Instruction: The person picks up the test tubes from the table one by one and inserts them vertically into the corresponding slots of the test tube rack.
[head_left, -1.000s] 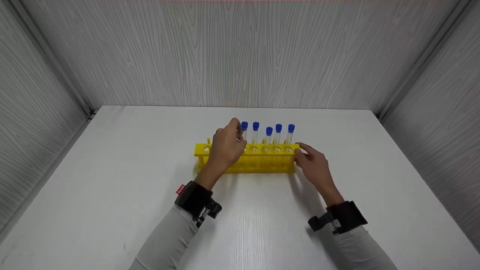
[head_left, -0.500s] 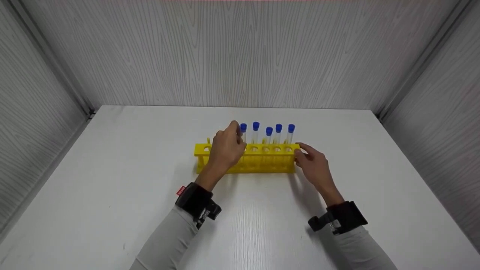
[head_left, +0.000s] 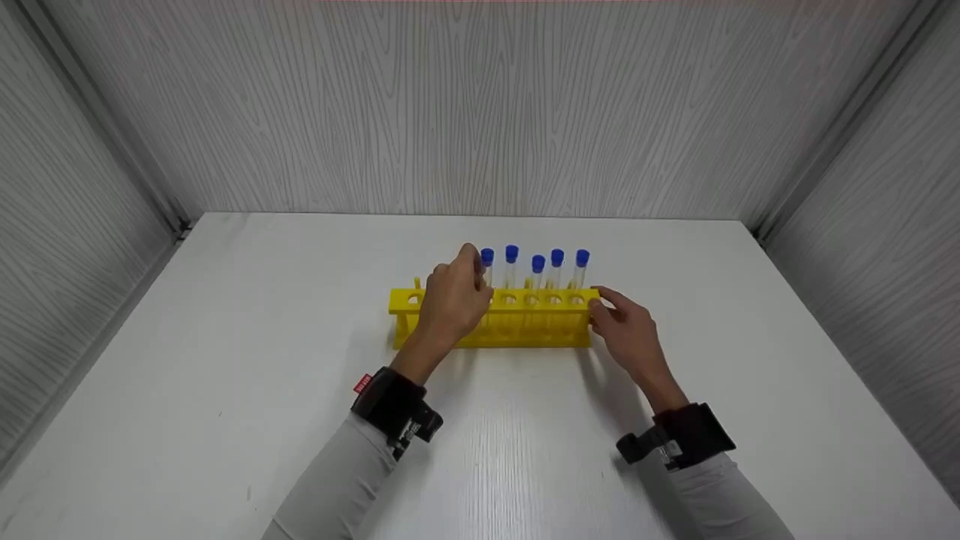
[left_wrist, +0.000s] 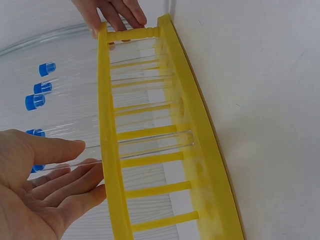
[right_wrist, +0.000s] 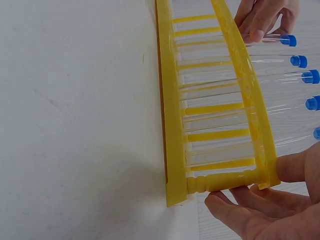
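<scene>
A yellow test tube rack (head_left: 517, 341) stands on the white table, holding several clear test tubes with blue caps. My left hand (head_left: 454, 296) reaches over the rack's left half. Its thumb and fingers are around the leftmost test tube (left_wrist: 155, 145), just above the rack's top bar, as the left wrist view shows. That tube's blue cap (head_left: 487, 256) sticks up beside my fingertips. At the opposite end, my right hand (head_left: 628, 330) grips the end of the rack, thumb on the top bar and fingers by the end post (right_wrist: 225, 181).
The white table (head_left: 187, 390) extends around the rack. Grey wood-grain panels (head_left: 480, 112) stand at the back and on both sides. The rack's leftmost hole (head_left: 414, 298) has no tube in it.
My left hand and the leftmost test tube have come down slightly, the tube's cap sitting a little lower than before. The right hand keeps its place on the rack.
</scene>
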